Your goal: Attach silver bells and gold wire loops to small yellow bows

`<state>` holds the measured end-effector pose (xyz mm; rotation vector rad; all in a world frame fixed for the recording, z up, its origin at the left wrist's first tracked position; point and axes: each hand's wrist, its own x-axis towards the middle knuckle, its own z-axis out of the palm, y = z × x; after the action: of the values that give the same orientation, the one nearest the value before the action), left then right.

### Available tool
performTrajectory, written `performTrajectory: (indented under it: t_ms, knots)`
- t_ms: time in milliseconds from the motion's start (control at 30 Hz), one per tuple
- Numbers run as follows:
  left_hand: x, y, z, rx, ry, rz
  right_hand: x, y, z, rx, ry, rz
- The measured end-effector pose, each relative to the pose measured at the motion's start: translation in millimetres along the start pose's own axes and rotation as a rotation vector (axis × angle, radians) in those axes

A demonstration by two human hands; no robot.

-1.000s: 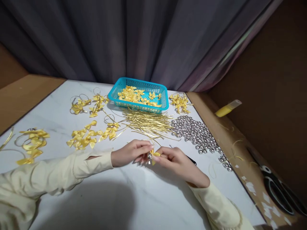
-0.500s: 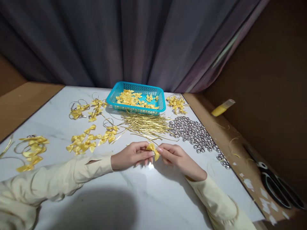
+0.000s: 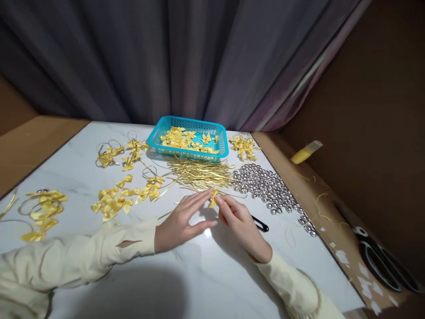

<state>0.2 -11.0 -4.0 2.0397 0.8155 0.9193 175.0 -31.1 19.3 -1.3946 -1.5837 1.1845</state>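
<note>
ok so I'm watching my right hand (image 3: 241, 221) pinching a little yellow bow (image 3: 213, 197) by the fingertips, just over the white table (image 3: 206, 274), while my left hand (image 3: 181, 221) is lying open and flat beside it, fingertips almost touching the bow, gripping nothing. A black pen (image 3: 260, 225) is peeking out behind the right hand. Further back I'm seeing loose bows (image 3: 114, 199), gold strips (image 3: 202, 173) and silver bells (image 3: 268, 188). The teal basket (image 3: 155, 136) is holding more bows, and a dark curtain (image 3: 186, 57) is hanging behind
</note>
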Motion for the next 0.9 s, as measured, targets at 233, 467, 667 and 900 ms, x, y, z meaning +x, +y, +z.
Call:
performTrajectory:
  t_ms: [233, 467, 667, 900]
  knots:
    - [4.0, -0.2, 0.2, -0.242, -0.075, -0.353, -3.9, -2.6, 3.2, -0.043, -0.142, -0.067]
    - [15.7, -9.5, -0.8, -0.443, 0.034, -0.401, -2.0, -6.6, -2.1, -0.048, -0.199, -0.069]
    - [24.3, -18.7, -0.8, -0.692, 0.127, -0.512, -11.1, -14.0, -44.4, 0.377, -0.12, -0.097]
    - [24.1, -19.7, -0.9, -0.786, 0.164, -0.553, -27.9, -24.8, -96.0, 0.585, -0.242, -0.515]
